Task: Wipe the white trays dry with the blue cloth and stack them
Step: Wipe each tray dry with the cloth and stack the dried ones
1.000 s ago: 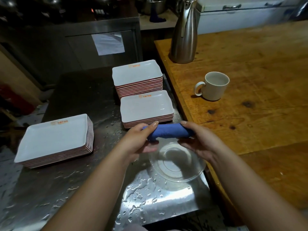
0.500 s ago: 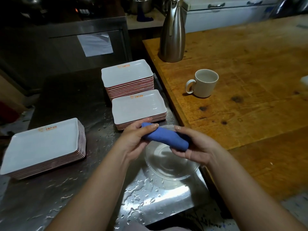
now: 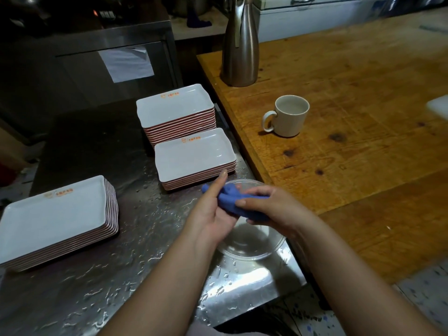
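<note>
Bare forearms — no sleeves, rings or watch.

We take the pale ceramic mug (image 3: 289, 115) on the worn wooden table (image 3: 351, 132) as our landmark. Beyond it stands a tall steel jug (image 3: 240, 48); nearer us, on the wet steel counter (image 3: 97, 275), sits a clear glass bowl (image 3: 252, 241).

Wet steel counter (image 3: 135, 238) (wooden table (image 3: 351, 98) alongside)
</note>
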